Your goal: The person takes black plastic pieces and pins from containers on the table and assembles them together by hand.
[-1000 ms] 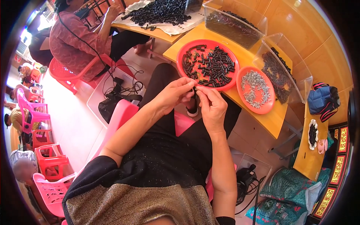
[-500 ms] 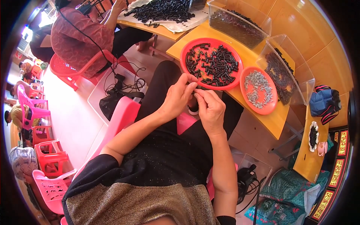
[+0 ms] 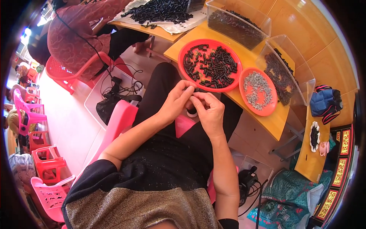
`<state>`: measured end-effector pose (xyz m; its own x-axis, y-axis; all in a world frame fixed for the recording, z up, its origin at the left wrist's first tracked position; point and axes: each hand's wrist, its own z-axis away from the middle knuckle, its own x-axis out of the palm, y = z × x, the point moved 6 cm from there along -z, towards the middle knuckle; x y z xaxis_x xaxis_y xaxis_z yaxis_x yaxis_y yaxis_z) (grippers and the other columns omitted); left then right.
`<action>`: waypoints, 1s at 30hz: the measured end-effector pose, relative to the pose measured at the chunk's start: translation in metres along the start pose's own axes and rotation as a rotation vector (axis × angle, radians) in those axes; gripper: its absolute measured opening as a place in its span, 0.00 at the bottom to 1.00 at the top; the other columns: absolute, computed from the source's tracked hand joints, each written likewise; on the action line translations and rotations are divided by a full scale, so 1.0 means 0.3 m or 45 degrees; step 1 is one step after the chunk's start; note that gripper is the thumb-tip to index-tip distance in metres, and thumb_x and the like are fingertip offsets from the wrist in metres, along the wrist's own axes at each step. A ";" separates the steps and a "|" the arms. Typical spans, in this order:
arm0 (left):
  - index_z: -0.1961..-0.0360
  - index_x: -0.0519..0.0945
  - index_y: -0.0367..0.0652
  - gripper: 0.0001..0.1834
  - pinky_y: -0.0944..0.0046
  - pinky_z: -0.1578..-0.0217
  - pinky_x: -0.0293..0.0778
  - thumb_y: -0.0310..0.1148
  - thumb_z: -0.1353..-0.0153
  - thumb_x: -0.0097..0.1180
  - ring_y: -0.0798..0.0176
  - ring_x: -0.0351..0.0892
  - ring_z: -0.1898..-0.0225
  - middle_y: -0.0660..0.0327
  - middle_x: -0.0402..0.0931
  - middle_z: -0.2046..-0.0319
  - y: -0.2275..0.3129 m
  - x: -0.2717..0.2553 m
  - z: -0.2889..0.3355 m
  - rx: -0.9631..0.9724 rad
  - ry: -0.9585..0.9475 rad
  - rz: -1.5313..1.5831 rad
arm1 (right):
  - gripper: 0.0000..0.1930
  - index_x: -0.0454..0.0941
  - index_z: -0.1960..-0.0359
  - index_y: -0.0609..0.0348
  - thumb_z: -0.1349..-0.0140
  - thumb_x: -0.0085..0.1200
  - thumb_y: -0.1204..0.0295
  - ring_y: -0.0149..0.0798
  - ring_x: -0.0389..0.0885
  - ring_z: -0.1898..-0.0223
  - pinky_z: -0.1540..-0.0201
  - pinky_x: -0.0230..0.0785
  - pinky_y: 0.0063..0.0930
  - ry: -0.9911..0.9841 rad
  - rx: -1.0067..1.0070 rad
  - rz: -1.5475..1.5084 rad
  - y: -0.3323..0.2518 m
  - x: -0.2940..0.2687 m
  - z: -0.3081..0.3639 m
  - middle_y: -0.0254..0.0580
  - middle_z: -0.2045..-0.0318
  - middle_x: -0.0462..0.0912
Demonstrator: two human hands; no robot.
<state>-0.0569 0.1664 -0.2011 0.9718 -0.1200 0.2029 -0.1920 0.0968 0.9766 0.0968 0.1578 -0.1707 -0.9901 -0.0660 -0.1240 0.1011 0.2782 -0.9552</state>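
Grip of left hand (image 3: 174, 103) meets that of right hand (image 3: 209, 113); whether something is clenched there, I cannot tell. Black pieces (image 3: 221, 65) lie in red tray (image 3: 181, 60), on yellow worktop (image 3: 271, 126).

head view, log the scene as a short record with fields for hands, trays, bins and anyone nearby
hands: left hand and right hand brought together near the larger red tray
between them: too hidden to tell
larger tray: round, holding black tubular pieces
smaller tray: orange-red, oval, holding small silvery pieces
surface: yellow table under both trays
bins: two clear bins on the table, dark contents
nearby: another person seated on a red chair
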 end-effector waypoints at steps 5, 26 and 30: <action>0.41 0.80 0.45 0.13 0.73 0.66 0.64 0.41 0.17 0.54 0.78 0.70 0.67 0.73 0.76 0.65 -0.061 0.025 -0.001 -0.178 -0.155 0.478 | 0.06 0.90 0.57 0.64 0.30 0.70 0.75 0.23 0.82 0.73 0.70 0.71 0.21 0.137 0.078 -0.123 0.040 -0.027 -0.010 0.34 0.70 0.88; 0.39 0.83 0.46 0.16 0.72 0.60 0.73 0.41 0.20 0.61 0.76 0.78 0.63 0.70 0.85 0.57 -0.123 0.001 0.032 -0.268 -0.202 0.904 | 0.09 0.90 0.59 0.63 0.26 0.68 0.68 0.20 0.76 0.75 0.73 0.63 0.18 0.071 0.488 -0.566 0.105 0.017 0.016 0.32 0.70 0.88; 0.39 0.81 0.44 0.16 0.72 0.62 0.74 0.40 0.19 0.59 0.75 0.79 0.62 0.66 0.86 0.52 -0.118 -0.037 0.050 -0.386 -0.180 0.883 | 0.11 0.90 0.58 0.63 0.30 0.68 0.67 0.42 0.87 0.72 0.64 0.78 0.41 0.395 0.019 0.334 0.045 -0.131 -0.060 0.47 0.68 0.90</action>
<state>-0.0629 0.1496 -0.2369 0.6123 -0.0565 0.7886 -0.6851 0.4598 0.5649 0.1352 0.1814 -0.1738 -0.9126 0.2986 -0.2794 0.3536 0.2332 -0.9058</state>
